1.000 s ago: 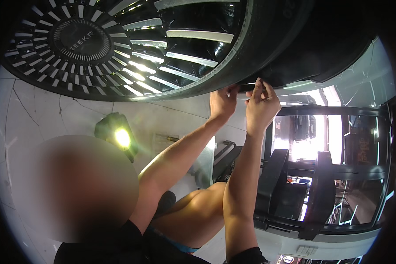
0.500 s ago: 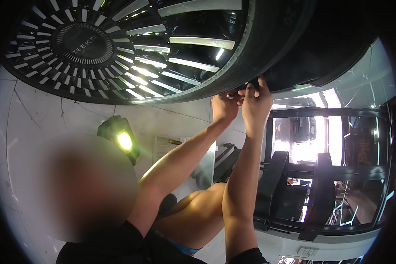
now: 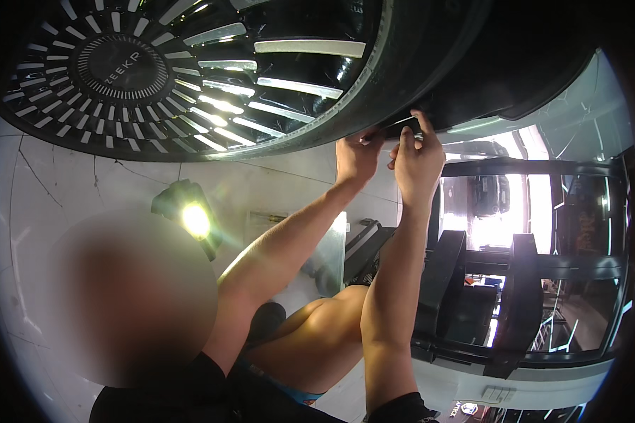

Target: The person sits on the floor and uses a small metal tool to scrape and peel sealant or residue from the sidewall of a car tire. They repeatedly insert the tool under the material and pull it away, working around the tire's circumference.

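Observation:
My left hand (image 3: pixel 356 156) is closed in a pinch below the tyre (image 3: pixel 317 128), at its right-hand edge. What its fingertips hold is small, with a pale glint, and I cannot make it out. Just to the right, my right hand (image 3: pixel 418 158) has its index finger stretched up to the dark wheel-arch panel (image 3: pixel 466 116). A small dark piece (image 3: pixel 411 127) shows between that finger and the thumb; its exact shape is unclear. The hands are slightly apart. The spoked wheel (image 3: pixel 123 65) fills the upper left.
A lit work lamp (image 3: pixel 195 221) stands on the pale tiled floor (image 3: pixel 261 176) left of my forearms. A tray (image 3: pixel 335 243) with a tool lies beyond my left forearm. Black frame bars (image 3: pixel 522 296) stand at the right. My bent leg (image 3: pixel 317 328) is below.
My hands have moved apart, the right one shifting slightly right. Its index finger and thumb have spread. The whole view has shifted a little.

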A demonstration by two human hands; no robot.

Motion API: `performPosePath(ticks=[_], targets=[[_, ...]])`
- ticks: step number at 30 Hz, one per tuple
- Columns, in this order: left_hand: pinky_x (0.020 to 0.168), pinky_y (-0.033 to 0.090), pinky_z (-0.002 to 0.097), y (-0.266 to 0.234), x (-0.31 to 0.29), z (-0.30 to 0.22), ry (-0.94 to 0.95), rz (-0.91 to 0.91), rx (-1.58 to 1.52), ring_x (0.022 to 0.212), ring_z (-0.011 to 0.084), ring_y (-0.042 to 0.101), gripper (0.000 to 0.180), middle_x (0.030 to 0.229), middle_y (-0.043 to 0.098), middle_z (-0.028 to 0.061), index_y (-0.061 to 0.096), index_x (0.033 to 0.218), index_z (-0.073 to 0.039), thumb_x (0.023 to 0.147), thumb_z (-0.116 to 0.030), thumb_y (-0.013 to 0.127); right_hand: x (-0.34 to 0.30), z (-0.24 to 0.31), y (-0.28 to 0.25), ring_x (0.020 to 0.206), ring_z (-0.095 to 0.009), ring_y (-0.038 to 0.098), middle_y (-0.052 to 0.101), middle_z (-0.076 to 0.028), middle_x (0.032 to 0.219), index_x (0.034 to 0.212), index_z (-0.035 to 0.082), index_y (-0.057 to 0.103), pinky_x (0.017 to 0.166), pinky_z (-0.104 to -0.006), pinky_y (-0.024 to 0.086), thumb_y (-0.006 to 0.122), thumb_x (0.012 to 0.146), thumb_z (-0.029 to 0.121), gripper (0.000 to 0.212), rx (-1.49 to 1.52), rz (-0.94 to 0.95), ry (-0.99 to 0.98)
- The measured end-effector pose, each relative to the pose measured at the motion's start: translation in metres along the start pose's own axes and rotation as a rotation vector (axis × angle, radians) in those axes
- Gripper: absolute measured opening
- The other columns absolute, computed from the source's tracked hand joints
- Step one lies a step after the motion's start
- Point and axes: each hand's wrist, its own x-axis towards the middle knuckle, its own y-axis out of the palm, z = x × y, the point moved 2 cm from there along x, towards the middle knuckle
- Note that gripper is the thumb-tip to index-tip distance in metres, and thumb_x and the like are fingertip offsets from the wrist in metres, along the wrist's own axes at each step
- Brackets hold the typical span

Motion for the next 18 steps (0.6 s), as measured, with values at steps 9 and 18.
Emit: performPosePath(ticks=[9, 18], targets=[[0.073, 0.051, 0.0336, -0.002, -0.001, 0.003, 0.005, 0.025, -0.015, 0.077, 0.0156, 0.065, 0.021, 0.085, 0.074, 0.0097, 0.080, 0.107, -0.004, 0.095, -0.020, 0.074, 0.007, -0.009, -0.014, 0.050, -0.011, 0.061, 0.062, -0.007, 0.061, 0.133, 0.007, 0.073, 0.051, -0.0307, 0.048, 0.060, 0.103, 0.007, 0.032, -0.111, 0.030, -0.153], [0.084, 0.049, 0.0344, -0.006, -0.001, 0.012, -0.062, 0.072, -0.113, 0.088, 0.0188, 0.064, 0.032, 0.091, 0.072, 0.0101, 0.079, 0.112, -0.002, 0.099, -0.024, 0.061, -0.015, -0.020, -0.014, 0.051, -0.009, 0.043, 0.043, -0.007, 0.058, 0.125, 0.004, 0.077, 0.052, -0.0290, 0.038, 0.059, 0.094, 0.005, 0.036, 0.016, -0.071, -0.236]])
